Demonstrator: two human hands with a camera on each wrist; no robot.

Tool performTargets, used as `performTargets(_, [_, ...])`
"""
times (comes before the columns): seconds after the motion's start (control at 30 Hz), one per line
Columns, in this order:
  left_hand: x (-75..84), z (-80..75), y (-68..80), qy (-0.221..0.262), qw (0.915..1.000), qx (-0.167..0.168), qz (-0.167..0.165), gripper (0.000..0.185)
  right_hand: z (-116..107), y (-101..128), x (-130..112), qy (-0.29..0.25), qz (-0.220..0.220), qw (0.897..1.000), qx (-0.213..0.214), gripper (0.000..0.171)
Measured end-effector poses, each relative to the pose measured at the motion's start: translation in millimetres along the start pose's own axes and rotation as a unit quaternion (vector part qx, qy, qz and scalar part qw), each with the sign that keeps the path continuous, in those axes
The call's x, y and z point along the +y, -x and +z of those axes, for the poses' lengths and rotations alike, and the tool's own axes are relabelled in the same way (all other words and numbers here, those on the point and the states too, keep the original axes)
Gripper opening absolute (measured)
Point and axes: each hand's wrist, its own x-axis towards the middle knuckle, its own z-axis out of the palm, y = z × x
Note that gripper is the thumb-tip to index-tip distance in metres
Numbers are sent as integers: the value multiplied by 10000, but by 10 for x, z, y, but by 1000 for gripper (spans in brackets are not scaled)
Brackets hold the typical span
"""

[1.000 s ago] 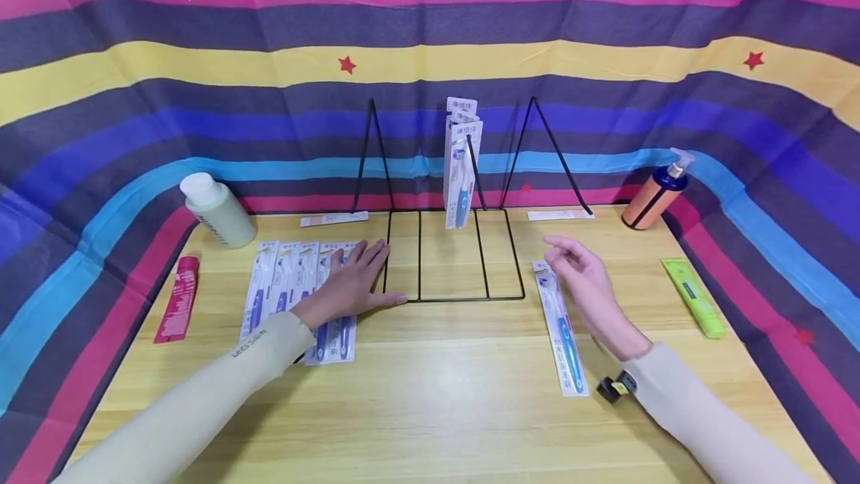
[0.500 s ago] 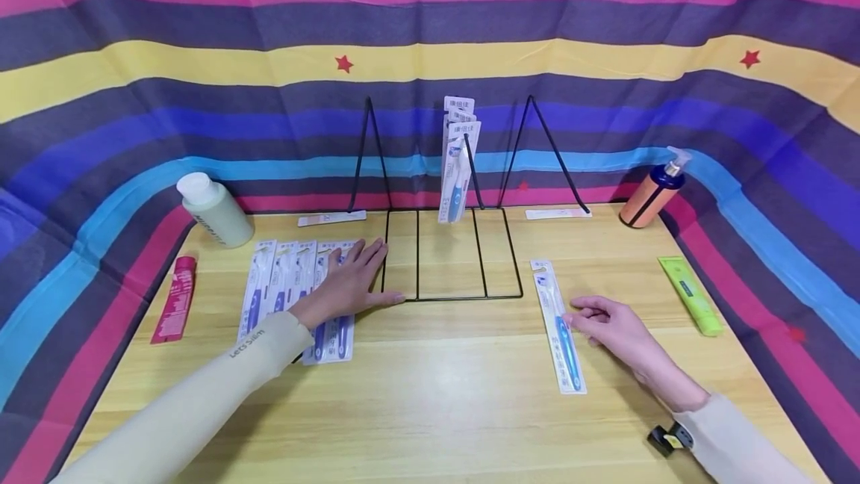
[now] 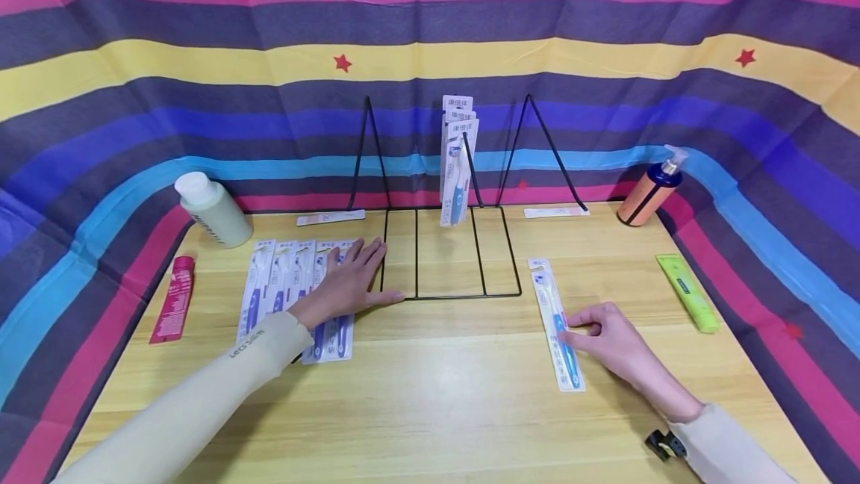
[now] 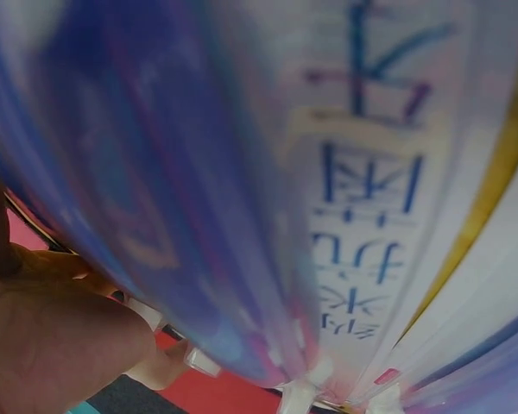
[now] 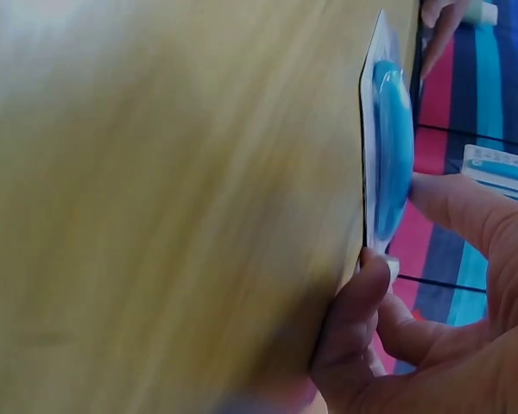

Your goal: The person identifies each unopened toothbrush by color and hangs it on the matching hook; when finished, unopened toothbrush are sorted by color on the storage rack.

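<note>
A packaged toothbrush [image 3: 546, 293] with a blue handle lies on the table right of the black wire rack [image 3: 416, 256]. My right hand [image 3: 608, 342] pinches its right edge, thumb on the clear blister [image 5: 393, 147] and fingers at the card's edge. My left hand [image 3: 346, 278] rests with fingers spread at the rack's left side, thumb along its front wire. Beneath that hand and wrist lie several packaged purple toothbrushes [image 3: 254, 297], partly hidden; one purple handle [image 4: 155, 190] fills the left wrist view. Several blue toothbrush packs [image 3: 459, 185] hang on the rack's middle hook.
A pale bottle [image 3: 218, 215] and a pink tube [image 3: 175, 301] stand and lie at left. An orange pump bottle [image 3: 648, 196] and a green tube [image 3: 688, 293] are at right. Two flat strips, a left strip [image 3: 331, 217] and a right strip [image 3: 556, 212], lie beside the rack.
My right hand has moved back from the blue toothbrush pack's top end to its lower half and now pinches its edge. The left hand stays in place.
</note>
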Motion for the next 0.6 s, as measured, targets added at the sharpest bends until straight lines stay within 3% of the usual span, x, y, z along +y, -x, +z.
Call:
performTargets(0.2, [-6,9,5,-29,10000,22,-7,109,3,44,-17,-38,180,9998,28,44])
performTargets(0.33, [-11,25,8,-34,10000,72,28,109,-25,57,2,-767,360,9959,-327,50])
performTargets(0.43, [-16,34,5,-32,9999,84,48,109,-39,60,24,-1526,303,9862,-572,56])
performTargets(0.6, [-24,35,2,-18,10000,31,-1,110,5,72,17,-2558,-164,9632,-814,57])
